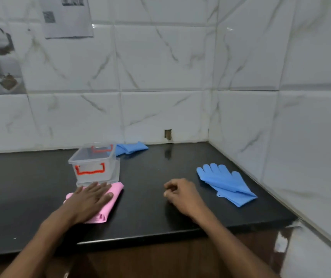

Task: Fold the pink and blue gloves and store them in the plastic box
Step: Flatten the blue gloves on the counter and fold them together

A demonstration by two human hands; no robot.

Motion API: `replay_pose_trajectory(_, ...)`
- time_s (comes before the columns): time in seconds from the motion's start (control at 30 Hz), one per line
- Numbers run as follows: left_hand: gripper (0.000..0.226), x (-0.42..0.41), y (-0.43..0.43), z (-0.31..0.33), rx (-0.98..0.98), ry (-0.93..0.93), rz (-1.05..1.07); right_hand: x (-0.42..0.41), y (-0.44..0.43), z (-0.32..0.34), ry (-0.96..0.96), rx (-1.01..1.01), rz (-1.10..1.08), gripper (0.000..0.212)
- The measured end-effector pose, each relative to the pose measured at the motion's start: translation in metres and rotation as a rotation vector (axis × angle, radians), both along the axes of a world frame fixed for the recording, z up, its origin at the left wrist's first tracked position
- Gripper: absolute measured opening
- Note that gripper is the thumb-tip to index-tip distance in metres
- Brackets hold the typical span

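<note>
A folded pink glove lies on the black counter just in front of the clear plastic box with red handles. My left hand rests flat on the pink glove, fingers spread, pressing it down. My right hand hovers over bare counter in the middle, fingers loosely curled, holding nothing. A blue glove lies flat to the right, its fingers pointing to the wall. Another blue glove, folded, lies behind the box by the back wall. The box looks empty.
The black counter ends in a front edge just below my wrists, with a wooden cabinet front beneath. White tiled walls close it off at the back and on the right. A paper sheet hangs on the wall, upper left.
</note>
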State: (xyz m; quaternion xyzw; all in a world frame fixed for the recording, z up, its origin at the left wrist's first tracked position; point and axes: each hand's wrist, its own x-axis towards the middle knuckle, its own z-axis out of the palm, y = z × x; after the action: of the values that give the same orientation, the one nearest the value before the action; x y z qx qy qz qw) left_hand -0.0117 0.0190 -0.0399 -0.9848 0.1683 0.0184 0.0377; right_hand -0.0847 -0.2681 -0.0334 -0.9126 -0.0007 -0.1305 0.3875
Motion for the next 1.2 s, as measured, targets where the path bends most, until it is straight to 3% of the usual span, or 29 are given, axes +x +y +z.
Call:
replay_pose_trajectory(0.13, 0.059, -0.004, 0.0, -0.002, -0.064, -0.042, 0.024, -0.005, -0.074, 0.01, -0.177, -0.228, -0.297, 0.018)
replay_pose_trajectory(0.2, 0.064, -0.013, -0.004, -0.004, -0.091, -0.28, 0.012, -0.003, -0.108, 0.014, -0.143, -0.313, -0.47, 0.016)
replay_pose_trajectory(0.27, 0.069, -0.028, -0.018, -0.004, -0.254, -0.571, -0.074, 0.001, -0.137, 0.015, -0.015, -0.364, -0.638, 0.023)
replay_pose_trajectory(0.33, 0.051, -0.041, -0.038, -0.007, -0.465, -0.736, -0.207, 0.005, -0.156, 0.016, 0.152, -0.346, -0.722, 0.033)
replay_pose_trajectory(0.4, 0.03, -0.056, -0.063, -0.014, -0.582, -0.7, -0.307, 0.011, -0.167, 0.014, 0.212, -0.257, -0.708, 0.029)
replay_pose_trajectory(0.57, 0.042, -0.064, -0.099, -0.036, -0.606, -0.443, -0.397, 0.031, -0.17, 0.021, 0.144, 0.342, -0.554, 0.03)
replay_pose_trajectory(0.67, 0.048, -0.056, -0.095, -0.038, -0.676, -0.346, -0.294, 0.037, -0.163, 0.035, 0.102, 0.414, -0.371, 0.032)
replay_pose_trajectory(0.77, 0.049, -0.059, -0.095, -0.04, -0.613, -0.339, -0.28, 0.035, -0.146, 0.055, 0.039, 0.493, -0.094, 0.026)
replay_pose_trajectory(0.9, 0.05, -0.064, -0.095, -0.044, -0.614, -0.343, -0.291, 0.036, -0.128, 0.09, -0.134, 0.808, 0.193, 0.035)
replay_pose_trajectory(1.0, 0.048, -0.068, -0.094, -0.041, -0.663, -0.356, -0.302, 0.036, -0.117, 0.125, -0.141, 0.957, 0.292, 0.033)
replay_pose_trajectory(1.07, 0.038, -0.073, -0.094, -0.032, -0.848, -0.364, -0.324, 0.034, -0.108, 0.141, -0.118, 0.947, 0.34, 0.035)
replay_pose_trajectory(1.13, 0.029, -0.078, -0.098, -0.017, -1.152, -0.324, -0.317, 0.033, -0.094, 0.151, -0.126, 0.837, 0.346, 0.035)
replay_pose_trajectory(1.2, 0.043, -0.081, -0.108, 0.009, -1.498, -0.094, -0.314, 0.029, -0.071, 0.155, -0.208, 0.595, 0.314, 0.025)
